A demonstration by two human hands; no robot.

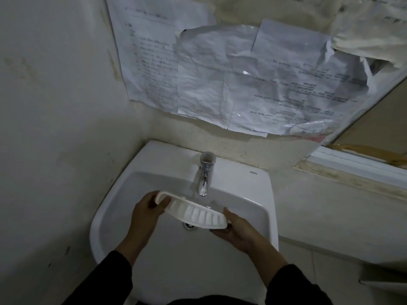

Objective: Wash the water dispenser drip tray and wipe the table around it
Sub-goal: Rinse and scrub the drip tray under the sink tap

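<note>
The white ribbed drip tray [196, 213] hangs tilted over the basin of the white sink [248, 190], just below the chrome tap [204, 177]. My left hand [146, 211] grips the tray's left end, thumb over its rim. My right hand [236, 230] holds the right end from beneath, fingers curled under the edge. No water stream is visible from the tap. The drain [189, 226] shows partly under the tray.
The sink stands in a corner, with a stained wall [55, 128] close on the left. Crumpled papers under plastic [253, 84] hang on the wall behind. A window ledge [356, 168] runs at the right. A white cloth [370, 34] hangs at top right.
</note>
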